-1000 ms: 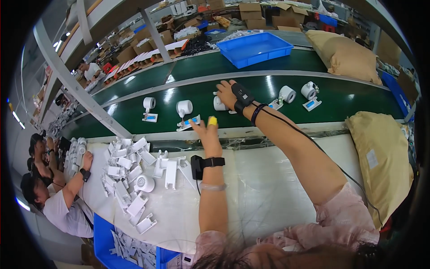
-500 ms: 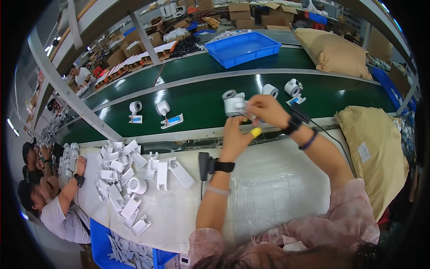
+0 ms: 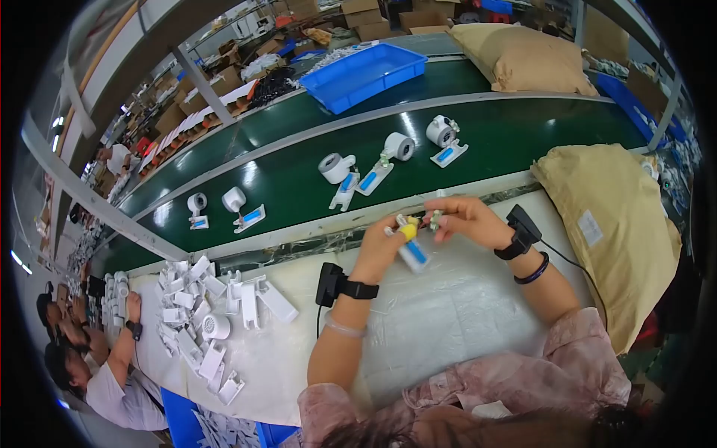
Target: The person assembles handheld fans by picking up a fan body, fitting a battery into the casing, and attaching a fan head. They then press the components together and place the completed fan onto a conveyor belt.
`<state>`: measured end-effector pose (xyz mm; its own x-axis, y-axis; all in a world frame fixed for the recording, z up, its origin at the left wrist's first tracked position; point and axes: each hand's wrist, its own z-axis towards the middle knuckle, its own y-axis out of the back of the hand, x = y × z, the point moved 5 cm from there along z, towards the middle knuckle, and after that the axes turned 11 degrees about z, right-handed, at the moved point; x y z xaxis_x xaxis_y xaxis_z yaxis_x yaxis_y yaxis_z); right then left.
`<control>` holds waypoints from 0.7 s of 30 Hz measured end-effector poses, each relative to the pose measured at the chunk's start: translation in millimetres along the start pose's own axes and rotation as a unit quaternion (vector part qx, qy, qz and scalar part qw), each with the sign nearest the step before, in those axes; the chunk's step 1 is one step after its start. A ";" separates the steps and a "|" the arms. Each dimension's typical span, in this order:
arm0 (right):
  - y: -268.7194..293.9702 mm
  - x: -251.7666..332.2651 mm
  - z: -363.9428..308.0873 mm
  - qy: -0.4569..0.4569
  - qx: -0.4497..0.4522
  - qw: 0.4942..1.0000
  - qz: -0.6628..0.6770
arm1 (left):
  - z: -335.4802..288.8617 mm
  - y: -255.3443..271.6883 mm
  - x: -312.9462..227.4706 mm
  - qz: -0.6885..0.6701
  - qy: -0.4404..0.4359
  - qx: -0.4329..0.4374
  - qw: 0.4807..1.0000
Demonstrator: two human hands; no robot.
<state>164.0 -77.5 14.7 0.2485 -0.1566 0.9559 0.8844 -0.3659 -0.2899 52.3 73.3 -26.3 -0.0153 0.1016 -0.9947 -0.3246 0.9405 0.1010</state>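
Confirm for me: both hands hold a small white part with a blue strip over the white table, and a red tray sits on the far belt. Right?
Not quite. In the head view the tray on the far belt is blue, not red. The rest holds: the left hand and right hand hold the small white part with a blue strip over the white table.

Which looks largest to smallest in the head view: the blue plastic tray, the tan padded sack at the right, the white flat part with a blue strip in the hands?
1. Tan padded sack, though it lies nearer
2. Blue plastic tray
3. White flat part with a blue strip
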 end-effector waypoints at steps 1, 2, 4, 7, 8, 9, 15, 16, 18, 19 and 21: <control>-0.1 1.9 -0.8 0.013 0.021 0.994 -0.105 | -1.6 0.0 2.7 -0.073 0.063 0.013 0.995; -1.9 4.9 -1.6 0.025 0.043 0.977 -0.209 | -2.2 -1.1 -1.0 -0.073 0.065 0.017 0.995; -5.9 16.1 -6.6 0.057 0.056 0.937 -0.341 | -4.8 -3.8 -1.5 -0.168 0.129 0.023 0.977; -20.6 28.2 -10.0 0.189 0.028 0.793 -0.579 | -8.0 -8.0 -6.5 -0.156 0.161 0.051 0.973; -26.4 38.0 -10.4 0.277 -0.003 0.743 -0.610 | -9.8 -10.1 -7.7 -0.159 0.179 0.062 0.969; -31.3 44.1 -13.0 0.362 -0.033 0.683 -0.633 | -9.9 -10.4 -5.4 -0.158 0.180 0.061 0.969; -23.5 36.8 -15.3 0.365 -0.026 0.763 -0.533 | -9.2 -23.5 -18.1 -0.095 0.108 0.042 0.989; -23.2 34.6 -14.7 0.366 -0.023 0.763 -0.533 | -8.8 -23.1 -19.1 -0.078 0.090 0.020 0.993; -19.8 30.1 -13.7 0.371 -0.020 0.772 -0.516 | -10.2 -20.6 -19.3 -0.061 0.071 -0.004 0.996; -20.1 28.8 -15.2 0.371 -0.019 0.771 -0.518 | -10.9 -21.1 -21.7 -0.036 0.046 -0.004 0.998; -16.2 25.6 -16.9 0.332 -0.046 0.818 -0.468 | -11.9 -22.1 -28.2 -0.013 0.018 -0.004 1.000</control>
<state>149.3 -91.1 43.1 -0.8166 -0.2206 0.5335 0.5232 -0.6732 0.5225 48.6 45.8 -0.7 -0.0412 0.0655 -0.9970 -0.3338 0.9396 0.0755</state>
